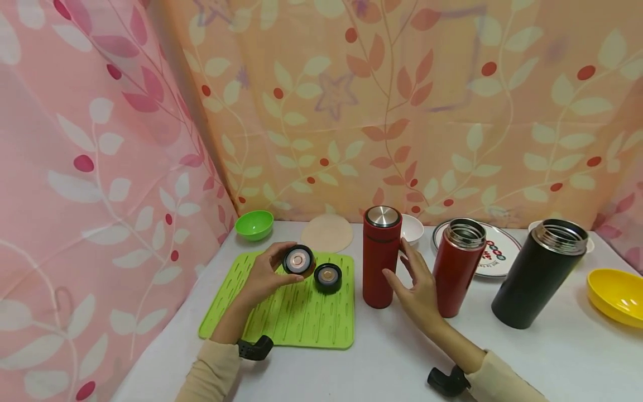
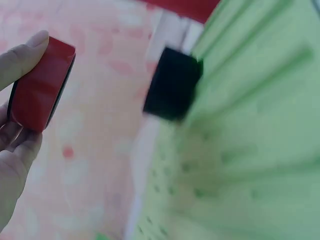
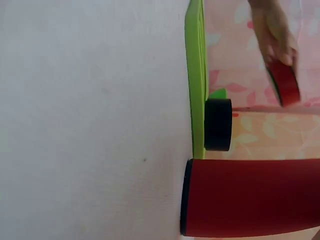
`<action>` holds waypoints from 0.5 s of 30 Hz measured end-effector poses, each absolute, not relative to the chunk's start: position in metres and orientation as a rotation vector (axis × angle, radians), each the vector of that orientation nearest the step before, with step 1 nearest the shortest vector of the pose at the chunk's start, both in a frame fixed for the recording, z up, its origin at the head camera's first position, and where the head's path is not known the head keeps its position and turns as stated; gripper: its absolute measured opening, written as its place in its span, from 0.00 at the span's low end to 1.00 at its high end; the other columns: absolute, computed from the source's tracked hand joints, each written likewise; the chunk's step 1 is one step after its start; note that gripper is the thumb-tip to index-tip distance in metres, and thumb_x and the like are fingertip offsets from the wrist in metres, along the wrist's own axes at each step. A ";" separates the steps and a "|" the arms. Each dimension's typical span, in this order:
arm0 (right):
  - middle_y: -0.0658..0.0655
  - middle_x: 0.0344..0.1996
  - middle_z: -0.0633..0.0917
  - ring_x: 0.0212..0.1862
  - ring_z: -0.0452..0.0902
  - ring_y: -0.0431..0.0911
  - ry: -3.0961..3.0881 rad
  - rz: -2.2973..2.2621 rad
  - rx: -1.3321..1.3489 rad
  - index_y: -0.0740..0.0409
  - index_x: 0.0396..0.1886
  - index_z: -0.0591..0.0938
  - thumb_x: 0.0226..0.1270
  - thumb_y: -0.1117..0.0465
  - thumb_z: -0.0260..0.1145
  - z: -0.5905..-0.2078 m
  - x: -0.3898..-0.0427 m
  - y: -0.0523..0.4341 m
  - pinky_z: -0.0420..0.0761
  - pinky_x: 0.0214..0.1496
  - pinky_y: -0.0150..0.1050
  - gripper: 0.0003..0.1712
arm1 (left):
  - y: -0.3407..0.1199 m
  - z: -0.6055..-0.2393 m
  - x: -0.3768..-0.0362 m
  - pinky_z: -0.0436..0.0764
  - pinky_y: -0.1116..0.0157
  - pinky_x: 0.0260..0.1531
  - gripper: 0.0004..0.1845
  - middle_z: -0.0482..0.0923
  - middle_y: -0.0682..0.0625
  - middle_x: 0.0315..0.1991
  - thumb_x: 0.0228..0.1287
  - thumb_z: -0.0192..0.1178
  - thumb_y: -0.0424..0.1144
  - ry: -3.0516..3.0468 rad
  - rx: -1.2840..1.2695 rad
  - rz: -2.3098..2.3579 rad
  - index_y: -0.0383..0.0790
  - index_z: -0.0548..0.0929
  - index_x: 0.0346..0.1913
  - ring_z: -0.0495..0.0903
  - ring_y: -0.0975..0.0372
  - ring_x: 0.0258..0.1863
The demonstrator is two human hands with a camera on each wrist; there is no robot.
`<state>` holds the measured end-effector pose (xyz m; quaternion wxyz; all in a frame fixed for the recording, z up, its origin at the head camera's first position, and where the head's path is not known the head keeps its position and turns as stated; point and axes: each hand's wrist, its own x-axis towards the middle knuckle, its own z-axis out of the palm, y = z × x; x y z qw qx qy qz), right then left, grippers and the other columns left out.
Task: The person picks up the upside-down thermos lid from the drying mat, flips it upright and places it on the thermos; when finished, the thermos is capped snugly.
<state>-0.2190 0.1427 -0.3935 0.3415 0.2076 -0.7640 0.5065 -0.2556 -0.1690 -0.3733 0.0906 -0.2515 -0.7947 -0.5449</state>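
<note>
Above the green mat (image 1: 296, 312), red lid (image 1: 298, 259) held on edge, underside facing camera

Beige long sleeves (image 1: 213, 371), black wrist mounts (image 1: 255, 348)

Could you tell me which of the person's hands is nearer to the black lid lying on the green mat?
The left. The left hand holds a red lid just left of the black lid on the green mat. The right hand is beyond the capped red flask, to the lid's right.
</note>
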 end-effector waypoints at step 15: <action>0.63 0.58 0.75 0.63 0.69 0.43 -1.812 1.287 0.882 0.69 0.61 0.70 0.50 0.77 0.66 -0.381 -0.185 0.144 0.69 0.61 0.29 0.34 | -0.096 -0.328 -0.208 0.74 0.64 0.56 0.41 0.72 0.44 0.54 0.34 0.75 0.31 -2.111 -1.178 -1.482 0.35 0.72 0.59 0.73 0.58 0.53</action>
